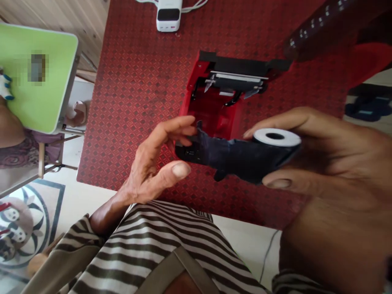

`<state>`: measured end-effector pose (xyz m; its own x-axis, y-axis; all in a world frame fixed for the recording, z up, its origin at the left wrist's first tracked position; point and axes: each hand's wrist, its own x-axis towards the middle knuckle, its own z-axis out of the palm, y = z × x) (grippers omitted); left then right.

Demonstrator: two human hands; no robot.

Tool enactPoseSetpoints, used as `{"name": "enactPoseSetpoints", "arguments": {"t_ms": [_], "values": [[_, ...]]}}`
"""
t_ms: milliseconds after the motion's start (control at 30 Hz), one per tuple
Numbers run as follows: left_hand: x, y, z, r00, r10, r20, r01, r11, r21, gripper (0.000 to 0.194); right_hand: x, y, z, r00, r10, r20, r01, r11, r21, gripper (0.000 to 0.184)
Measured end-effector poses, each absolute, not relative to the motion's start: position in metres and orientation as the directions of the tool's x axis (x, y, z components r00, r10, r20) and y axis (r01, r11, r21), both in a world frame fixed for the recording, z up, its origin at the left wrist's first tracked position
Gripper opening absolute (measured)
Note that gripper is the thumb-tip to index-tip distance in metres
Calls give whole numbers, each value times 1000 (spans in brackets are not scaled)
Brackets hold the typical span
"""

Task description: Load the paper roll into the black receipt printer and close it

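Observation:
My right hand (pixel 333 159) grips a paper roll (pixel 290 139) with a white end face, a dark core hole and a black outer layer. A loose black flap (pixel 232 157) with a ragged edge stretches left from the roll. Beside that edge is my left hand (pixel 153 163), its thumb and fingers apart, apparently not gripping it. Below and behind the roll, a red and black machine that looks like a small label or receipt printer (pixel 208 105) lies on the table with its lid raised, showing a black roller (pixel 237 83). The roll and flap hide part of its near side.
On the red patterned table (pixel 134 94), a white device with a dark screen (pixel 168 15) and cables stands at the back. A dark ridged object (pixel 318 28) lies back right. Left is a green folding table (pixel 58 94), with part of another person at its edge.

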<state>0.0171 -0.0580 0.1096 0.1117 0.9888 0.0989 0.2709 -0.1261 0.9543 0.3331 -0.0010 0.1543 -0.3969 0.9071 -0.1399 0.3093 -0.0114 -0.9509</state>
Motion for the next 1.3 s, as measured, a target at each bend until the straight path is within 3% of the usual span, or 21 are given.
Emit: {"name": "enactPoseSetpoints", "arguments": {"t_ms": [100, 233, 433, 533, 700, 767, 967, 1300], "values": [[15, -66, 114, 225, 968, 115, 120, -144, 982, 56, 324, 8, 150, -365, 922, -131, 269, -30, -963, 61], [10, -66, 112, 178, 969, 172, 278, -217, 936, 57, 318, 11, 153, -412, 904, -111, 248, -6, -969, 61], [13, -46, 118, 270, 944, 189, 411, -290, 865, 57, 307, 8, 168, -404, 872, -277, 242, -190, -952, 74], [16, -40, 118, 293, 934, 206, 352, -306, 885, 36, 301, 6, 169, -394, 867, -305, 210, -238, -948, 77], [14, -42, 116, 280, 924, 260, 108, -299, 948, 5, 294, 8, 161, -392, 865, -314, 26, -330, -944, 62], [13, -48, 119, 264, 939, 222, 14, -233, 972, 6, 295, 13, 160, -465, 830, -307, 24, -335, -942, 57], [13, -67, 136, 202, 974, -101, -107, 124, 986, 19, 297, 23, 162, -489, 818, -301, 99, -291, -952, 49], [11, -75, 146, 242, 959, -146, -116, 178, 977, 18, 300, 19, 162, -517, 807, -285, 198, -211, -957, 53]]}}
